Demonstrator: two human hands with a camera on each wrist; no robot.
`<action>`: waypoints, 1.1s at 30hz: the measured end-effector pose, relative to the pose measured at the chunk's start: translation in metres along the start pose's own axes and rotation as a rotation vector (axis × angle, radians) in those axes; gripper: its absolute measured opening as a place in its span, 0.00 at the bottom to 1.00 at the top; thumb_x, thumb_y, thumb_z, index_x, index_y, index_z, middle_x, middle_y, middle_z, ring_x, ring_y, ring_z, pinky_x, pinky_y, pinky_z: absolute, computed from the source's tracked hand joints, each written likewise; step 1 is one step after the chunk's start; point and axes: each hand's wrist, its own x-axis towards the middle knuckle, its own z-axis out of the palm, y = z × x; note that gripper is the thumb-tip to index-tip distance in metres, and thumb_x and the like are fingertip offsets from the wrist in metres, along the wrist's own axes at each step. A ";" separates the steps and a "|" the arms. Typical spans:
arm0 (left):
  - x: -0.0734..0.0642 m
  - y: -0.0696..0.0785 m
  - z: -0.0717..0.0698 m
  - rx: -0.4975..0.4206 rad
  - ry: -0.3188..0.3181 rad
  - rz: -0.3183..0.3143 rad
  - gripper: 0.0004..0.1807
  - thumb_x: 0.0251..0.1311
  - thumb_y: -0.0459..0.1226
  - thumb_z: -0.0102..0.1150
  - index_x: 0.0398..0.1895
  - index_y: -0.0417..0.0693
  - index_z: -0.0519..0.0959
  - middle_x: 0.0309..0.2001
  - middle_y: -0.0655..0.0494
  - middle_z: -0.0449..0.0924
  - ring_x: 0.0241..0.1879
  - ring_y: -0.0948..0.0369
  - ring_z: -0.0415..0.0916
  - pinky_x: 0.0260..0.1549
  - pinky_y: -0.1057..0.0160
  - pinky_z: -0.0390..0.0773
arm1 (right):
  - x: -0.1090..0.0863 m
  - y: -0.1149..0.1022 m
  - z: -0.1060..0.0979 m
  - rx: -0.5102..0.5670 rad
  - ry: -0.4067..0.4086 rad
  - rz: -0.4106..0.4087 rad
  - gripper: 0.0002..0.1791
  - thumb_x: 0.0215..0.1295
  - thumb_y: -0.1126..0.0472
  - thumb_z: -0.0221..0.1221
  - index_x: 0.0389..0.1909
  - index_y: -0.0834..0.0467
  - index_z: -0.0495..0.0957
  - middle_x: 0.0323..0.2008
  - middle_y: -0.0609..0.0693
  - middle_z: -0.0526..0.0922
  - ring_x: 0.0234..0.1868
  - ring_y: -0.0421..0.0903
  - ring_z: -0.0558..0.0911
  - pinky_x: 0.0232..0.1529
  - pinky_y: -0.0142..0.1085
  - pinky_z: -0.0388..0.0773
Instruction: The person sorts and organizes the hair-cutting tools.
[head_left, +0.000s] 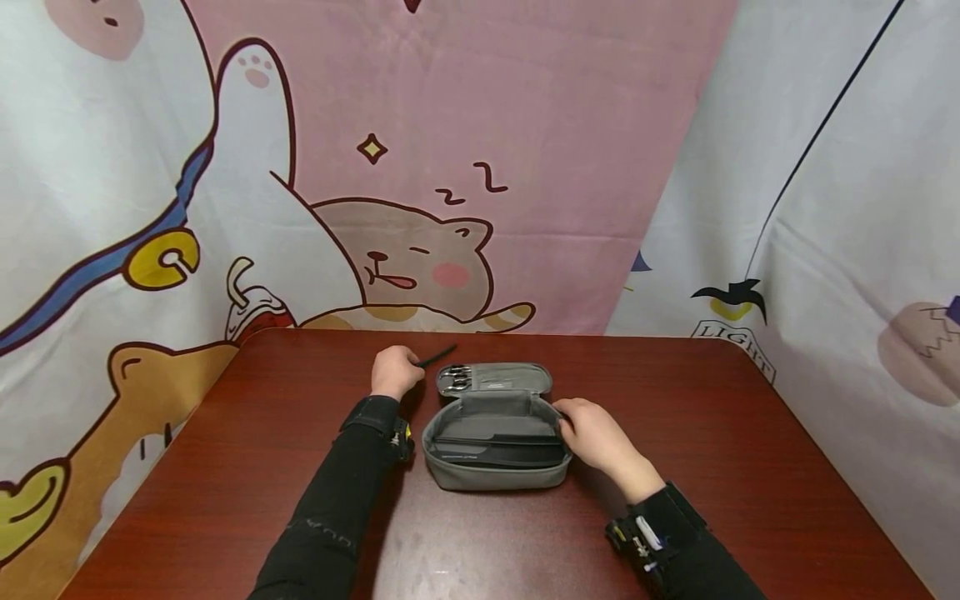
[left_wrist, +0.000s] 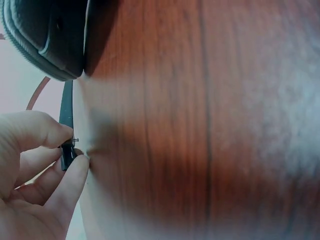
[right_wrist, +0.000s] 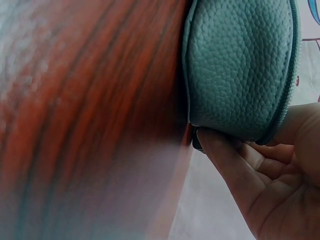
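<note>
A grey zip case [head_left: 495,479] with a pebbled surface stands on the table, its lid [head_left: 525,379] folded back away from me. My left hand [head_left: 395,372], left of the lid, pinches a slim black tool [left_wrist: 67,107] between thumb and fingers. A tiny metal pin sticks out of the tool beside the fingertips; its exact kind I cannot tell. My right hand [head_left: 596,433] grips the right side of the case, fingers at the zipped rim, thumb low against the wall [right_wrist: 240,70]. Long black items [head_left: 502,454] lie inside the case.
Several small metal tools [head_left: 459,377] sit in the left part of the lid. The reddish-brown wooden table [head_left: 240,492] ends at a far edge just past my left hand. Behind it hangs a cloth [head_left: 585,167] printed with cartoon animals.
</note>
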 end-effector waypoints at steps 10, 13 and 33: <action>-0.005 -0.002 -0.005 -0.098 0.014 -0.046 0.08 0.53 0.32 0.69 0.36 0.38 0.87 0.36 0.46 0.85 0.38 0.48 0.79 0.42 0.50 0.78 | -0.002 0.000 0.000 -0.005 0.015 -0.013 0.10 0.64 0.70 0.61 0.46 0.66 0.81 0.42 0.59 0.83 0.45 0.56 0.82 0.48 0.52 0.78; -0.006 -0.001 -0.011 -0.140 0.023 -0.032 0.08 0.53 0.32 0.68 0.36 0.38 0.87 0.35 0.46 0.85 0.38 0.47 0.79 0.43 0.50 0.77 | -0.002 0.000 0.000 -0.006 0.020 -0.016 0.10 0.64 0.70 0.61 0.46 0.66 0.81 0.41 0.59 0.83 0.44 0.56 0.82 0.48 0.51 0.78; -0.032 0.032 -0.052 -0.307 0.011 0.111 0.09 0.58 0.33 0.66 0.40 0.41 0.87 0.39 0.48 0.85 0.39 0.51 0.79 0.39 0.52 0.77 | 0.002 -0.002 -0.015 0.022 0.099 -0.062 0.20 0.64 0.62 0.65 0.55 0.66 0.78 0.48 0.59 0.82 0.46 0.55 0.83 0.45 0.50 0.79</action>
